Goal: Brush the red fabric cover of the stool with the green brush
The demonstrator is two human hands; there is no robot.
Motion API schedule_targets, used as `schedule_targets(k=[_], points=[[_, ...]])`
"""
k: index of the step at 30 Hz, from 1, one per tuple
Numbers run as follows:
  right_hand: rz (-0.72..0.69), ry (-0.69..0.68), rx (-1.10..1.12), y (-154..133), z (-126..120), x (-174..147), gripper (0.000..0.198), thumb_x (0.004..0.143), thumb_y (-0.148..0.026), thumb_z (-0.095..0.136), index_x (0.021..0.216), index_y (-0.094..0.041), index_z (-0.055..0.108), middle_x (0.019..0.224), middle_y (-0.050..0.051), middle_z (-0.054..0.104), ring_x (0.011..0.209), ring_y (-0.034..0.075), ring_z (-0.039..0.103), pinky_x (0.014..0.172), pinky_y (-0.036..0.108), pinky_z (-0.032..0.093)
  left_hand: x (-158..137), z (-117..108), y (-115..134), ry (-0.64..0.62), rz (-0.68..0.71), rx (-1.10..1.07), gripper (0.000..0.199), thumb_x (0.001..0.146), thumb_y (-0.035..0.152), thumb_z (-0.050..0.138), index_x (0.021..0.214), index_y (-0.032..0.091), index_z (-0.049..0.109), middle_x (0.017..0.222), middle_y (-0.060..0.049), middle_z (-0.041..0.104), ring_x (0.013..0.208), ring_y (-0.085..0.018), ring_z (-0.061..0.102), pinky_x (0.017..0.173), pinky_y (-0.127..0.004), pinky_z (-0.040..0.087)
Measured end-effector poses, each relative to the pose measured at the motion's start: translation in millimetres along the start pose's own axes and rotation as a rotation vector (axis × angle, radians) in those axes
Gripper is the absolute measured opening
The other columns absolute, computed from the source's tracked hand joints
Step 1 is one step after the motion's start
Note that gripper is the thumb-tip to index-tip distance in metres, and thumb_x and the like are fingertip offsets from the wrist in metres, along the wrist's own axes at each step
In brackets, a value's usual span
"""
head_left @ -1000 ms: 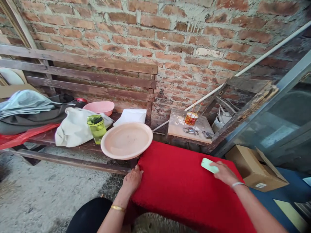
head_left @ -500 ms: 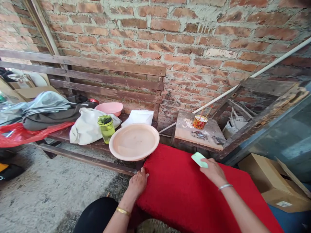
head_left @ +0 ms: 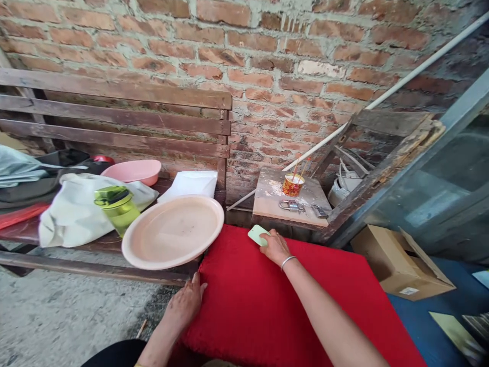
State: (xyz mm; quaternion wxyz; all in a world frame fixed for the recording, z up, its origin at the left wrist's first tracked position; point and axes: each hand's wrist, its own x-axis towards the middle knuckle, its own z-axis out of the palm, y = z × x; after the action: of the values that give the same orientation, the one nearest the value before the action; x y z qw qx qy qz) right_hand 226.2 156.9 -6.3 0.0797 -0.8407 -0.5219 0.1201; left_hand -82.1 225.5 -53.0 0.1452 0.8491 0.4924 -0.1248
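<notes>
A red cloth (head_left: 244,300) lies spread over a flat surface in front of me. My right hand (head_left: 275,247) is closed on a pale green flat block with rounded corners (head_left: 258,235), near the cloth's far edge. Its underside is hidden, so I cannot tell its exact kind. At the cloth's left edge rests my left hand (head_left: 187,300), its fingers stretched out and thumb apart, touching the edge. Just beyond the left hand, a pale pink round basin (head_left: 173,232) sits at the end of the wooden bench.
A green bottle (head_left: 119,209), a white bag (head_left: 76,209) and a pink basin (head_left: 139,172) stand on the bench (head_left: 114,140). Behind the cloth, a small wooden table (head_left: 267,204) bears a red-gold tin (head_left: 293,185) and a padlock (head_left: 292,205). A cardboard box (head_left: 393,260) stands right.
The view has swung right and closer. My right hand has moved left along the cloth's far side with the green block. My left hand stays at the cloth's left edge.
</notes>
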Motion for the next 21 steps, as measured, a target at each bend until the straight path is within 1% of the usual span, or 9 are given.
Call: schedule_targets(k=[2,6,11,14,17,19,21], points=[[0.061,0.020,-0.009,41.6,-8.6,-13.0,0.049,0.079,-0.029,0.063,0.129,-0.031,0.066,0.115,0.006,0.057,0.106,0.022,0.057,0.096,0.031,0.038,2.1,3.5,-3.7,-0.011,-0.004,0.001,0.054,0.101,0.028,0.026,0.147,0.001,0.036,0.134,-0.027,0.062,0.120,-0.029,0.065,0.103,-0.041,0.047],[0.204,0.060,-0.001,126.4,-27.5,-45.8,0.050,0.080,-0.026,0.059,0.129,-0.030,0.066,0.112,0.005,0.058,0.106,0.020,0.058,0.097,0.028,0.037,7.4,12.1,-13.2,0.019,0.007,0.009,0.054,0.101,0.028,0.024,0.148,0.003,0.034,0.143,-0.026,0.056,0.130,-0.027,0.059,0.110,-0.041,0.041],[0.435,0.107,0.072,230.6,-48.3,-94.7,0.051,0.080,-0.031,0.056,0.129,-0.025,0.067,0.117,0.010,0.060,0.106,0.025,0.061,0.094,0.033,0.042,9.3,17.8,-23.3,0.067,-0.007,-0.053,0.054,0.100,0.032,0.025,0.147,0.008,0.036,0.147,-0.021,0.054,0.134,-0.024,0.055,0.114,-0.039,0.040],[0.590,0.164,0.145,286.8,-51.4,-127.7,0.052,0.081,-0.038,0.053,0.130,-0.025,0.066,0.117,0.012,0.064,0.107,0.027,0.063,0.092,0.036,0.046,9.8,20.7,-26.8,0.115,-0.039,-0.111,0.054,0.099,0.033,0.024,0.146,0.010,0.038,0.146,-0.017,0.057,0.133,-0.023,0.055,0.114,-0.037,0.041],[0.714,0.238,0.229,328.2,-44.2,-161.6,0.053,0.082,-0.043,0.050,0.129,-0.023,0.066,0.110,0.011,0.069,0.105,0.027,0.065,0.089,0.036,0.049,11.8,24.4,-29.4,0.170,-0.084,-0.159,0.054,0.098,0.035,0.025,0.144,0.014,0.042,0.141,-0.013,0.062,0.131,-0.022,0.057,0.114,-0.036,0.043],[0.765,0.291,0.285,344.6,-34.8,-182.2,0.049,0.079,-0.041,0.050,0.119,-0.021,0.071,0.102,0.011,0.073,0.099,0.027,0.068,0.085,0.035,0.051,13.8,26.8,-31.1,0.182,-0.104,-0.185,0.057,0.098,0.037,0.021,0.144,0.012,0.043,0.140,-0.014,0.063,0.131,-0.023,0.057,0.114,-0.036,0.043],[0.778,0.368,0.324,352.6,-24.3,-198.4,0.043,0.078,-0.039,0.050,0.108,-0.022,0.075,0.097,0.010,0.075,0.093,0.026,0.070,0.080,0.035,0.052,16.5,29.6,-33.1,0.177,-0.109,-0.219,0.064,0.097,0.041,0.015,0.145,0.008,0.042,0.140,-0.017,0.061,0.132,-0.024,0.056,0.116,-0.037,0.041]])
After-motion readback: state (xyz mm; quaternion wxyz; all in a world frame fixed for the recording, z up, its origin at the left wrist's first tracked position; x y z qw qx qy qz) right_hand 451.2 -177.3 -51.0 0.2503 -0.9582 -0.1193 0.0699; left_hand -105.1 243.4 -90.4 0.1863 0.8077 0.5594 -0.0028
